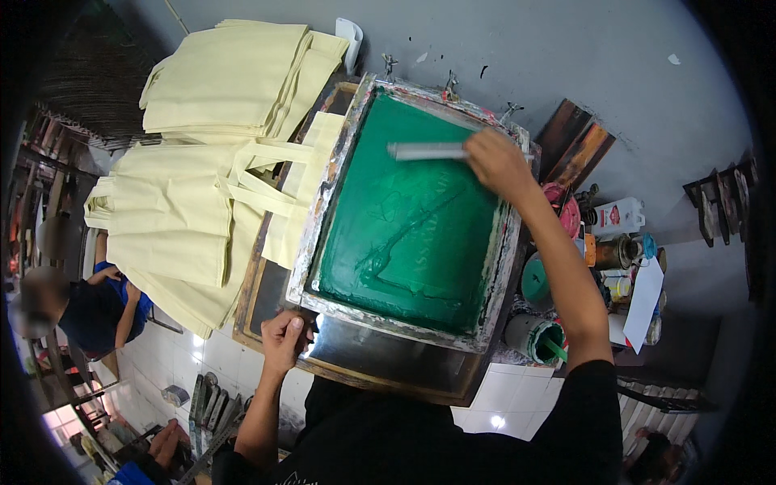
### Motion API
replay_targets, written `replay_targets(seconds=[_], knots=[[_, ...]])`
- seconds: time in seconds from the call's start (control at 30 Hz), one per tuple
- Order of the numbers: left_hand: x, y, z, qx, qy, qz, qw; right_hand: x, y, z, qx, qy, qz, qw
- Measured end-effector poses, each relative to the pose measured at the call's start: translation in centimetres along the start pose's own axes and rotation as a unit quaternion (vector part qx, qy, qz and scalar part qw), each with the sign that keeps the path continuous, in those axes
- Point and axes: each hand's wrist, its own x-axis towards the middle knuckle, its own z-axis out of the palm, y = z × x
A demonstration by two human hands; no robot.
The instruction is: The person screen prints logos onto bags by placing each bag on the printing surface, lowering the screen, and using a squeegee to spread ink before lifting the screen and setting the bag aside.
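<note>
A screen printing frame (404, 330) with a paint-stained rim lies tilted before me, its mesh covered in green ink (380, 218). My right hand (497, 164) is closed around a pale squeegee (427, 152), slightly blurred, over the upper part of the mesh. Thick ridges of ink cross the mesh lower down. My left hand (282, 339) is curled at the frame's near left corner, where a dark part partly hides the grip. From under the frame's left side, a cream cloth bag (297, 202) with handles sticks out onto the dark wood-edged board (380, 377).
Stacks of cream bags (222, 81) lie at the left. Metal clamps (450, 84) line the frame's far edge. At right stand an ink tub (533, 338) with a green stick, a white jug (620, 215) and several cans. Another person (101, 311) sits at far left.
</note>
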Motion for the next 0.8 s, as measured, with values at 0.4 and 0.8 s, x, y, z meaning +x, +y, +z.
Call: replay_targets(seconds=[0.4, 0.8], knots=[[0.1, 0.4, -0.6, -0.046, -0.036, -0.019, 0.998, 4.9, 1.5, 0.0, -0.054, -0.216, 0.308, 0.925], [2.6, 3.0, -2.2, 0.064, -0.187, -0.036, 0.98, 1.3, -10.4, -1.7, -0.095, -0.189, 0.438, 0.874]])
